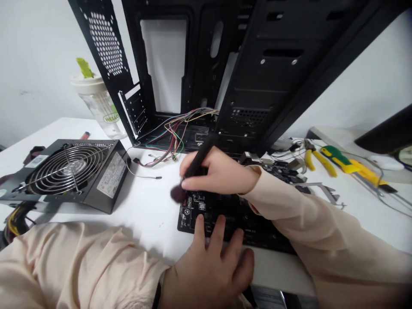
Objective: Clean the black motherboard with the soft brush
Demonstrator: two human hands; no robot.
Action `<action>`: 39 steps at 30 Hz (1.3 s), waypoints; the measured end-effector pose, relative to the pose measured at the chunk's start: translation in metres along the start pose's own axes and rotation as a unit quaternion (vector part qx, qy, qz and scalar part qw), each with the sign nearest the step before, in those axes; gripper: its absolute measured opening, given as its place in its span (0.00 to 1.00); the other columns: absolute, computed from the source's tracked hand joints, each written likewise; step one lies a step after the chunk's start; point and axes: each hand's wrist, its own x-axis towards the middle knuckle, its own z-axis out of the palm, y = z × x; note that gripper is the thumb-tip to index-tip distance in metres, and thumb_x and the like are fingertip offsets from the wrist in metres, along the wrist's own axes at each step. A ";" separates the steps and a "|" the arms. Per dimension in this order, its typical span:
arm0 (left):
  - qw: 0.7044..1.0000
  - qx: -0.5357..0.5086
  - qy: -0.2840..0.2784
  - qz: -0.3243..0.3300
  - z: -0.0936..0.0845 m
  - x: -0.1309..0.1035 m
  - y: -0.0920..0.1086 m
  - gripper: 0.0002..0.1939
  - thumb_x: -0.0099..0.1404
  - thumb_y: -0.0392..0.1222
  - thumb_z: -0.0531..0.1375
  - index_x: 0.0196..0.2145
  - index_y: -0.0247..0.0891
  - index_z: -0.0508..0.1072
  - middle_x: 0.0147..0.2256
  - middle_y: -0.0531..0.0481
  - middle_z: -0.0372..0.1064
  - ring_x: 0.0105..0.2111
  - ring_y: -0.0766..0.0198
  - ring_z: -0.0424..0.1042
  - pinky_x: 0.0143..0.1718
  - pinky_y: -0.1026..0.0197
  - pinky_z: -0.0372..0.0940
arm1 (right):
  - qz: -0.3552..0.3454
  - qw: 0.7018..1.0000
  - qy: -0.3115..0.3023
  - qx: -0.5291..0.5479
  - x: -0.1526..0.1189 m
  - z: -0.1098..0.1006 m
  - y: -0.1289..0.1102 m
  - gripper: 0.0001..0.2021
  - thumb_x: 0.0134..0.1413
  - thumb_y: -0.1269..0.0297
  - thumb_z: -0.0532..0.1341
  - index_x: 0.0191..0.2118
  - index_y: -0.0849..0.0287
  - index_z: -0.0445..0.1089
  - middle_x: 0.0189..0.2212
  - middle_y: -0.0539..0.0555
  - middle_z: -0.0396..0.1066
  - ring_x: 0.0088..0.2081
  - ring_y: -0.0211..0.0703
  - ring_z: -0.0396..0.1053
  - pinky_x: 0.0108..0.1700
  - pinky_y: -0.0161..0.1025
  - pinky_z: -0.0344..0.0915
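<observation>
My right hand (220, 174) is closed round the black handle of a brush (177, 194). The brush is tilted, its dark, motion-smeared bristles at the left edge of a black motherboard (201, 221), which lies flat on the white table. Whether the bristles touch the board I cannot tell. With fingers spread, my left hand (212, 264) rests its fingertips on the board's near edge. My right forearm and sleeve cover part of the board.
Behind the board stands an open black computer case (247, 77) with loose coloured wires (175, 128). At left are a power supply (106, 176) and a clear lidded cup (103, 107). Yellow-handled pliers (323, 162), a green-and-yellow tool (337, 159) and a caliper (328, 193) lie at right.
</observation>
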 end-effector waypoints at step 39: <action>0.999 0.041 0.005 0.028 0.011 -0.004 -0.001 0.13 0.71 0.43 0.51 0.50 0.46 0.70 0.51 0.48 0.70 0.46 0.44 0.71 0.39 0.39 0.68 | 0.115 0.966 0.185 -0.139 0.001 -0.012 0.039 0.08 0.49 0.69 0.61 0.36 0.56 0.75 0.37 0.51 0.76 0.40 0.43 0.72 0.45 0.40 0.65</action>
